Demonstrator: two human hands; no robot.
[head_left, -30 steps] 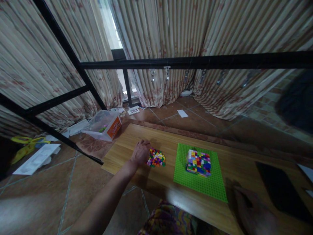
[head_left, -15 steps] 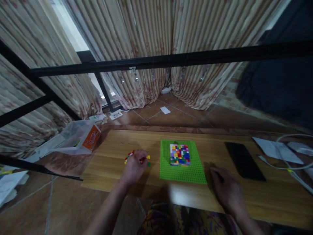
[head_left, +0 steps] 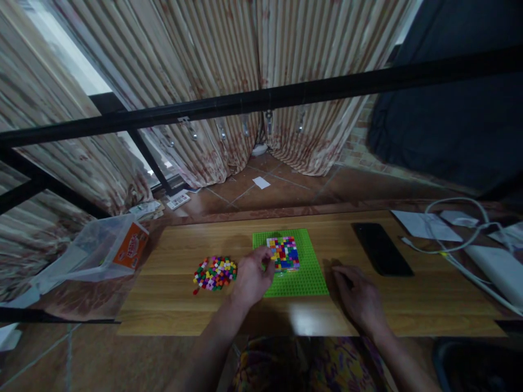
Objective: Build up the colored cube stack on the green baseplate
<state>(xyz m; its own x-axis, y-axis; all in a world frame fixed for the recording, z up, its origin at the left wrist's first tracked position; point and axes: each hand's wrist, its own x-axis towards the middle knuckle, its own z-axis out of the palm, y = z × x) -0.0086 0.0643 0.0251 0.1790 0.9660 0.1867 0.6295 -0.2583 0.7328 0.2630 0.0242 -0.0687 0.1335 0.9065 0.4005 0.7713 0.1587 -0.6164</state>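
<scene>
A green baseplate lies on the wooden table, carrying a multicoloured block of small bricks. A loose pile of small coloured bricks sits to its left. My left hand hovers over the baseplate's left edge, fingers curled close to the block; whether it pinches a brick is hidden. My right hand rests palm down on the table just right of the baseplate, holding nothing.
A black phone lies right of the baseplate; papers, a white cable and a white device sit at the far right. A clear plastic box with an orange label stands left of the table. A black metal bar crosses overhead.
My left hand moved from the loose brick pile rightward to the baseplate's left edge. The view swung left to right. My right hand stays on the table.
</scene>
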